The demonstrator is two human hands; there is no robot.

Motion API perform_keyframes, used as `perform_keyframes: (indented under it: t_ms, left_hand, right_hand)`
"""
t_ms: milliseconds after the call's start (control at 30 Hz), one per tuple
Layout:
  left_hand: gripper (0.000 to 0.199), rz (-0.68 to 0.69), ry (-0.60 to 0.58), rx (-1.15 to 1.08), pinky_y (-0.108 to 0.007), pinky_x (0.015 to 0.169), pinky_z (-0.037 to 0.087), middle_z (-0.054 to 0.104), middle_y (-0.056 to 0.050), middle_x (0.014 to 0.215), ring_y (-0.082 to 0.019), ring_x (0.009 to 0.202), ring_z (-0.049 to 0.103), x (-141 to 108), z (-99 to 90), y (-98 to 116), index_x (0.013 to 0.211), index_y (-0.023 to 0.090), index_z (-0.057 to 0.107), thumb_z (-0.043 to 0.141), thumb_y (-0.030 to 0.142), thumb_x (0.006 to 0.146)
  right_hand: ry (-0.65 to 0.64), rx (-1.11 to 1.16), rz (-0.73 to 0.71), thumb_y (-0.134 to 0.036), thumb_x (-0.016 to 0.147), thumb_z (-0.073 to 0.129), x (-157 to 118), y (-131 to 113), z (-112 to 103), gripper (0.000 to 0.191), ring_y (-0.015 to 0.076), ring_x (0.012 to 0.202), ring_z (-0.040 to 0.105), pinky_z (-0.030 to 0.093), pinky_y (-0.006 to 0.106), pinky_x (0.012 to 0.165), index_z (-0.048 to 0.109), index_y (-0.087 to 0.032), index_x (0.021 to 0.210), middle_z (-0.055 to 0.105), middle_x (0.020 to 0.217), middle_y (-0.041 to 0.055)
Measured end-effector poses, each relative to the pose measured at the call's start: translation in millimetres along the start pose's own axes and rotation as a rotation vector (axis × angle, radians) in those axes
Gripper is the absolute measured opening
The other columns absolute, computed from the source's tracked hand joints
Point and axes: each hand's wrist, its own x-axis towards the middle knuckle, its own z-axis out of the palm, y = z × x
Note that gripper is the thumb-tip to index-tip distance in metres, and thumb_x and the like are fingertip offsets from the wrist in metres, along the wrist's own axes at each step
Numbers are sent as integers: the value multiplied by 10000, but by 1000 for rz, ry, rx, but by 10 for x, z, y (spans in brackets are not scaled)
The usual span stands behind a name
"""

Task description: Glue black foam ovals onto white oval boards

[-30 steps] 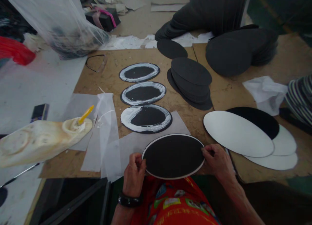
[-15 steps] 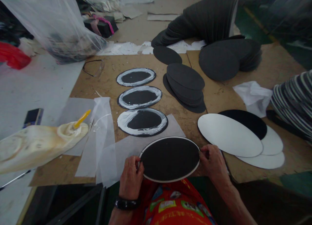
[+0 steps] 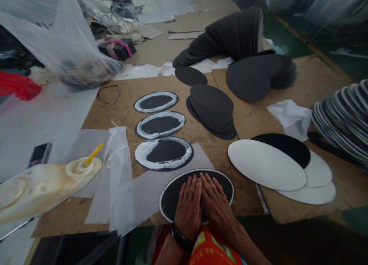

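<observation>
A black oval board with a thin white rim [image 3: 169,200] lies at the table's front edge, partly over translucent paper. Flat on top of it rest my left hand [image 3: 189,203] and my right hand [image 3: 215,200], side by side, fingers stretched out and pressing down. The palms hide the middle of the oval. Just beyond lies a black oval smeared with white paste around its border [image 3: 166,152]. Two more such pasted ovals [image 3: 161,124] sit in a row behind it.
White ovals [image 3: 267,163] and a black one overlap at right, near crumpled white paper [image 3: 291,117] and a striped stack [image 3: 345,119]. Dark ovals [image 3: 212,100] are piled farther back. At left lie a cut-open plastic bottle [image 3: 48,188] with a yellow-handled tool [image 3: 94,154], glasses [image 3: 109,94] and a bag [image 3: 74,46].
Both hands have let go of the oval's left and right edges and come together flat on its middle. The oval now lies on the table; the view has shifted slightly.
</observation>
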Motion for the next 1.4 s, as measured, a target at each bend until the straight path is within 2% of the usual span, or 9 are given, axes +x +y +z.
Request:
perform_keyframes:
  t_ms: [167,300,467,767,867,1033,1100,1300,1400]
  left_hand:
    - [590,-28,-47,47,-400,1068,282,353,-109,1429,-230,1350,245,-66,11,-54,1423,108,170,333,188,861]
    - [630,-80,-81,130,-375,1070,281,316,-97,1450,-235,1346,252,-139,-57,-111,1408,125,236,400,408,870]
    - [790,-120,-85,205,-371,1068,271,310,-119,1449,-245,1348,240,-296,-104,-280,1405,99,231,397,607,823]
    - [811,-238,-13,370,-480,1059,236,347,-189,1414,-303,1311,304,-639,-208,-577,1410,70,196,411,586,823]
    - [757,-329,41,426,-511,1036,255,349,-210,1405,-322,1305,307,-613,-248,-520,1413,48,159,422,483,852]
    - [842,-60,-24,272,-453,1068,243,310,-177,1437,-297,1336,250,-266,-125,-142,1393,62,252,370,652,803]
    - [876,7,-55,244,-435,1062,259,317,-165,1437,-285,1333,261,-269,-83,-154,1390,82,269,354,699,775]
    - [797,-353,10,466,-498,991,323,365,-218,1390,-318,1273,358,-945,-347,-771,1429,77,84,351,558,852]
    - [757,-354,48,466,-487,1018,292,339,-207,1409,-320,1303,308,-957,-423,-721,1429,80,105,332,536,869]
  right_hand:
    - [31,1,38,-160,850,388,-66,73,28,507,243,1327,276,254,435,1066,378,-119,1356,367,1428,116]
    - [87,37,126,-346,856,458,-113,131,46,620,298,1318,284,229,486,1058,298,-70,1388,350,1421,183]
    - [106,58,136,-390,854,460,-116,158,85,683,308,1309,301,232,503,1044,219,-100,1422,324,1436,176]
    - [160,-2,117,-407,844,483,-88,154,91,678,293,1299,321,230,483,1046,266,-89,1402,358,1420,167]
    - [190,-3,114,-403,843,487,-85,152,106,653,292,1303,313,229,476,1046,307,-85,1383,379,1409,167]
    - [191,-3,122,-379,855,471,-98,143,124,621,297,1305,309,233,478,1044,316,-86,1380,374,1409,176]
    - [192,-2,123,-368,859,466,-103,143,129,611,295,1306,308,236,476,1044,316,-86,1380,369,1411,178]
    - [205,18,124,-365,864,456,-96,160,142,573,289,1304,313,241,477,1047,359,-88,1356,400,1395,167]
    - [185,6,125,-324,865,465,-79,138,115,528,295,1301,316,243,477,1047,403,-71,1325,405,1388,181]
